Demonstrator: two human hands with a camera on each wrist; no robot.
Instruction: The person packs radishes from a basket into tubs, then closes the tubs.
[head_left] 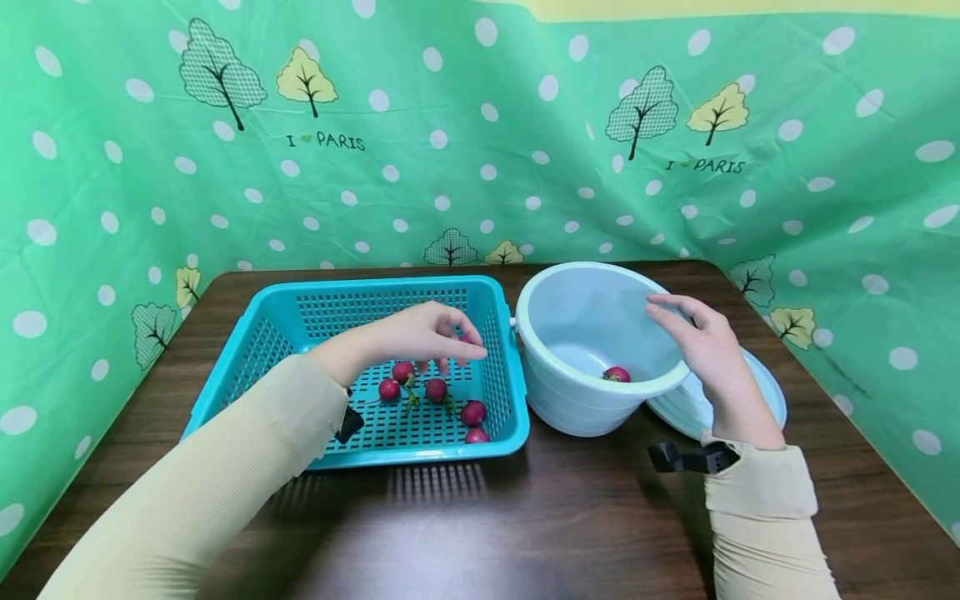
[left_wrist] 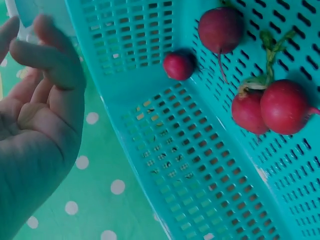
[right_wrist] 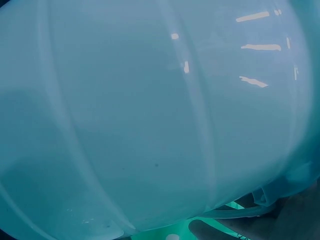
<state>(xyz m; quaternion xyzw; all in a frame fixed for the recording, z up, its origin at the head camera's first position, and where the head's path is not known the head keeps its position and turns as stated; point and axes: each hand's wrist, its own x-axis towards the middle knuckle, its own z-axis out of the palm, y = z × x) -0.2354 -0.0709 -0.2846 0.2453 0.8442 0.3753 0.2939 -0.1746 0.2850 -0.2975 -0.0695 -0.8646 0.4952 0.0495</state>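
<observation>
My left hand (head_left: 435, 333) hovers over the right part of a teal plastic basket (head_left: 517, 417), fingers loosely bent. In the left wrist view nothing shows in that hand (left_wrist: 45, 95). Several red radishes (head_left: 436, 390) with bits of green stem lie on the basket floor, some partly hidden by the hand. A pale blue bucket (head_left: 581, 404) stands to the basket's right with one radish (head_left: 617, 374) inside. At the bucket's right rim is my right hand (head_left: 701, 342), fingers fairly straight and pointing over the opening. Whether it touches the rim I cannot tell. The bucket wall (right_wrist: 135, 100) fills the right wrist view.
A light blue round lid (head_left: 765, 392) lies on the dark wooden table (head_left: 555, 517), right of the bucket and partly beneath my right forearm. The bucket and basket stand side by side, nearly touching. Behind the table hangs a green dotted cloth (head_left: 480, 125).
</observation>
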